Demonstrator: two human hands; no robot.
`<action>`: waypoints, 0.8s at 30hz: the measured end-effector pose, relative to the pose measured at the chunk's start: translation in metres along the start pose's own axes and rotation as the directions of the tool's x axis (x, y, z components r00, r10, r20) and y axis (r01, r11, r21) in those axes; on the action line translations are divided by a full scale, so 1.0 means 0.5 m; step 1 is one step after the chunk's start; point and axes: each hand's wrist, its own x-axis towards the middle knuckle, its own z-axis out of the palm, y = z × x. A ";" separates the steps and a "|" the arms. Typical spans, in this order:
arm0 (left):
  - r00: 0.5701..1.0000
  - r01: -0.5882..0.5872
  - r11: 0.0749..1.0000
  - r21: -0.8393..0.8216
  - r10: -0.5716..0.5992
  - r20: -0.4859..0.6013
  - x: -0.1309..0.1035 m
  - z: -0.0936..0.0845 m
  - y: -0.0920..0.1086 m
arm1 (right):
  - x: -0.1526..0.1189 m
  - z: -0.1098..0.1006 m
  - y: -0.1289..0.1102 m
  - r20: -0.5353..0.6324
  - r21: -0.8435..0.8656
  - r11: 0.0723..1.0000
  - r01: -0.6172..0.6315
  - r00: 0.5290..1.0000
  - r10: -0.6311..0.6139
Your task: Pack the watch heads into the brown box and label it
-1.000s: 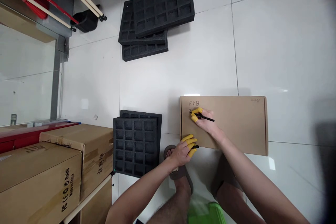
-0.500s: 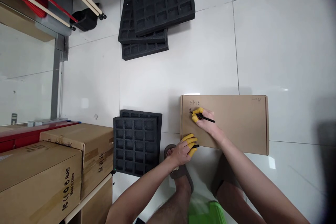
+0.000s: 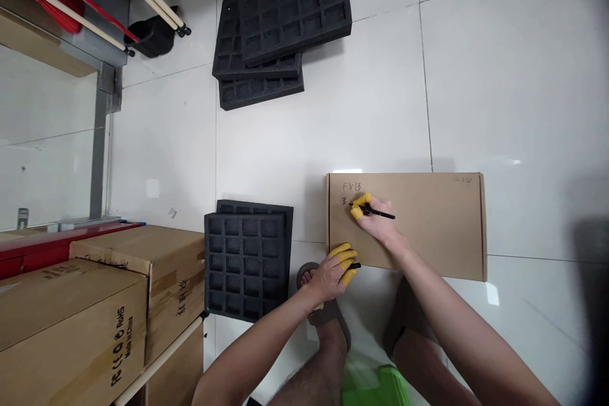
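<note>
A flat brown cardboard box (image 3: pixel 438 222) lies on the floor, with "FV13" and a small mark below it handwritten near its upper left corner. My right hand (image 3: pixel 373 216), with yellow covers on the fingertips, grips a black pen (image 3: pixel 383 212); its tip is at the box surface beside the mark. My left hand (image 3: pixel 333 273), also with yellow finger covers, rests at the lower left corner of the box. Between its fingers and thumb it holds a small black pen cap (image 3: pixel 354 266).
Black foam trays (image 3: pixel 245 260) are stacked left of the box, and further foam trays (image 3: pixel 295 6) lie at the top. Large cartons (image 3: pixel 71 330) stand at the lower left. A green plastic object (image 3: pixel 375 387) is between my legs. A black dustpan (image 3: pixel 152 35) is at the upper left.
My right hand has shifted slightly right with the pen, and the small mark under "FV13" shows more clearly. My left hand has stayed in place.
</note>
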 end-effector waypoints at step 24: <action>0.999 -0.024 1.000 0.010 0.025 -0.036 0.006 -0.005 0.005 | -0.001 -0.034 0.016 -0.028 0.019 0.998 -0.056 0.998 0.056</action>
